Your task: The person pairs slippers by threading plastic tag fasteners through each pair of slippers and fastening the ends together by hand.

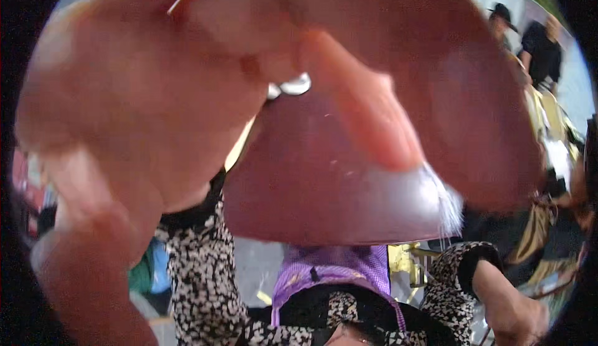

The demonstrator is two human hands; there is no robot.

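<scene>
My left hand (168, 109) is very close to the camera and fills much of the upper and left view, blurred. One stretched finger (386, 128) stands out brightly, apart from the thick thumb-like shape at the lower left. No held thing shows in this hand. Behind it lies a glossy reddish-brown surface (299, 202), with fine white streaks (450, 212) by the fingertip. From a black-and-white patterned sleeve, my right hand (514, 305) reaches toward the lower right rim. Its fingers are too unclear to read, and I cannot make out anything in it.
A purple checked apron (336, 265) covers my front, beyond the brown surface's edge. At the upper right are a person in black (542, 53) and another in a dark hat (500, 25). Yellow material (405, 260) shows below the surface; green material (142, 274) shows at the left.
</scene>
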